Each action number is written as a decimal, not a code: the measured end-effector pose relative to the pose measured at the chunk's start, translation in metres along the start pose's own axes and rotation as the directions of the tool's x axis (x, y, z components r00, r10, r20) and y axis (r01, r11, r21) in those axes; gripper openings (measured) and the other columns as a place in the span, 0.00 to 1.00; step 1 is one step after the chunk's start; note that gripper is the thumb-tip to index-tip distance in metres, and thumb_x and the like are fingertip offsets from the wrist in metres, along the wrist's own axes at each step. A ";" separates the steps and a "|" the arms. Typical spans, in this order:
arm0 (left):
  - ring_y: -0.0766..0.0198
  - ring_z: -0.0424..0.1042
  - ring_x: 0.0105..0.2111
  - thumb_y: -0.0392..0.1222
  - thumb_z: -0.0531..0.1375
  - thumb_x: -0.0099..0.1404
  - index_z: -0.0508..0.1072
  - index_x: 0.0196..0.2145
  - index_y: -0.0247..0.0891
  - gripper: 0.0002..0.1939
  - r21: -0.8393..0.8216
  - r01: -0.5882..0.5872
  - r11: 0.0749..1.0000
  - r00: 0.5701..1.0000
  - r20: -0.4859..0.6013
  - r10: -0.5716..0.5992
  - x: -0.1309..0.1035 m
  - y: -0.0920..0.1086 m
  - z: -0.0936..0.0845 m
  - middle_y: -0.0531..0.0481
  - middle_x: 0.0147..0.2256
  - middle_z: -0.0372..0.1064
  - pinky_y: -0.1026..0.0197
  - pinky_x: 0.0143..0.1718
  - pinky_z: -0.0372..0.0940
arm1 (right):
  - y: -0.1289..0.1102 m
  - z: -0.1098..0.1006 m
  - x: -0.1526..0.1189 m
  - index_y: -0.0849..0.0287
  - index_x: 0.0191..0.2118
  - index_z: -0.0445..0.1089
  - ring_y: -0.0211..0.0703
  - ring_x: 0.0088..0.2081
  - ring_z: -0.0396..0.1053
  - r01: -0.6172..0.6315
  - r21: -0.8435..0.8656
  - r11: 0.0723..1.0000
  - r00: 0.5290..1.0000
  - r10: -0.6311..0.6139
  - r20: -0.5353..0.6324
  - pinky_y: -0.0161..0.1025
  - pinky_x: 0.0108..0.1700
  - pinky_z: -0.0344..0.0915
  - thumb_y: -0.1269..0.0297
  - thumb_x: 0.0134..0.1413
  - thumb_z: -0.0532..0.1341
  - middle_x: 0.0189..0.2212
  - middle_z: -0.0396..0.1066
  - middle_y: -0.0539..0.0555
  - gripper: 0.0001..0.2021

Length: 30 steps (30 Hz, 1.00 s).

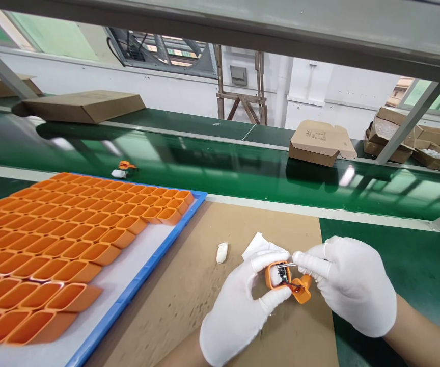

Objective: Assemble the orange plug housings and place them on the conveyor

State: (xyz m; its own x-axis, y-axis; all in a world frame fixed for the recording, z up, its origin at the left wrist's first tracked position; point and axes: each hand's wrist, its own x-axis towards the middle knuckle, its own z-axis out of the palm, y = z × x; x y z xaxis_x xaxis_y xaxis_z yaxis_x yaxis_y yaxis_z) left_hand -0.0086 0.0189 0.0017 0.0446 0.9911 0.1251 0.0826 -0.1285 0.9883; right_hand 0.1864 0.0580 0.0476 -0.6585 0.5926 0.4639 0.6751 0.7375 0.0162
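So the orange housing [268,278] was above the brown sheet [189,306], toward its right edge and a bit in from the far one. The left hand [235,306] had it pinched between thumb and fingers, open side up, and the right hand [353,290] had a thin metal tool [289,265] in a narrow grip, tip down in the opening. Couldn't tell if the right fingers were also touching the orange end piece [301,292] beside it.

What made me nervous was the wires [293,287] between housing and end piece. If that piece dropped or twisted, they could've been tugged loose. The tip was right by dark parts and a white lump [275,276] too, so one slip could've scratched or nicked something, and smooth gloves wouldn't help. Squeeze too hard and the housing might've tilted.

Other stuff: a white paper [258,243] sat just behind the left fingers, easy to snag, with a small white bundle [222,252] left of it. The blue-rimmed tray [138,279] of orange cups [88,298] crowded the left side, so a wide elbow could've bumped it. Beyond the tabletop's far edge, a cardboard box [311,153] sat on the green belt [243,178].
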 end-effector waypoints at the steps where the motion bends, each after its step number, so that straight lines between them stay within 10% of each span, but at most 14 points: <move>1: 0.52 0.73 0.44 0.35 0.66 0.53 0.77 0.42 0.41 0.16 0.020 -0.006 1.000 1.000 -0.013 0.006 0.000 0.000 0.000 0.45 0.45 0.76 0.48 0.51 0.68 | -0.001 -0.002 0.000 0.50 0.35 0.72 0.39 0.22 0.49 0.030 -0.062 0.998 1.000 -0.030 0.010 0.40 0.27 0.35 0.79 0.40 0.57 0.19 0.63 0.46 0.18; 23: 0.51 0.72 0.46 0.39 0.69 0.51 0.78 0.42 0.42 0.18 -0.055 0.066 0.996 0.997 0.039 -0.064 0.000 -0.002 0.000 0.44 0.46 0.74 0.49 0.52 0.66 | -0.011 -0.017 0.001 0.53 0.30 0.64 0.41 0.20 0.45 0.082 -0.213 0.974 0.996 -0.072 0.056 0.41 0.26 0.30 0.78 0.35 0.57 0.17 0.57 0.45 0.13; 26: 0.54 0.72 0.41 0.46 0.69 0.52 0.77 0.41 0.40 0.19 -0.187 0.173 0.967 0.967 0.217 -0.131 0.002 0.002 -0.005 0.44 0.41 0.75 0.53 0.45 0.68 | -0.009 -0.018 0.000 0.53 0.29 0.65 0.41 0.19 0.45 0.047 -0.167 0.985 0.999 -0.043 0.031 0.41 0.26 0.31 0.77 0.36 0.57 0.16 0.58 0.46 0.12; 30: 0.61 0.69 0.28 0.58 0.69 0.47 0.76 0.34 0.37 0.24 -0.331 0.414 0.848 0.791 0.592 -0.156 0.006 0.009 -0.013 0.46 0.31 0.73 0.62 0.29 0.63 | -0.007 -0.022 -0.002 0.50 0.33 0.68 0.41 0.20 0.46 0.051 -0.029 0.998 0.998 -0.050 0.022 0.41 0.26 0.35 0.74 0.41 0.57 0.18 0.63 0.45 0.13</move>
State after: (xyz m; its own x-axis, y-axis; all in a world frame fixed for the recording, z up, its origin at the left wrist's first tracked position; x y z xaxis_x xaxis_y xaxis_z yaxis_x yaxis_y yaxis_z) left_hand -0.0203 0.0238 0.0120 0.6115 0.7841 -0.1066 -0.2406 0.3126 0.9189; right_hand 0.1905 0.0444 0.0655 -0.6989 0.5618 0.4426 0.6500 0.7571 0.0656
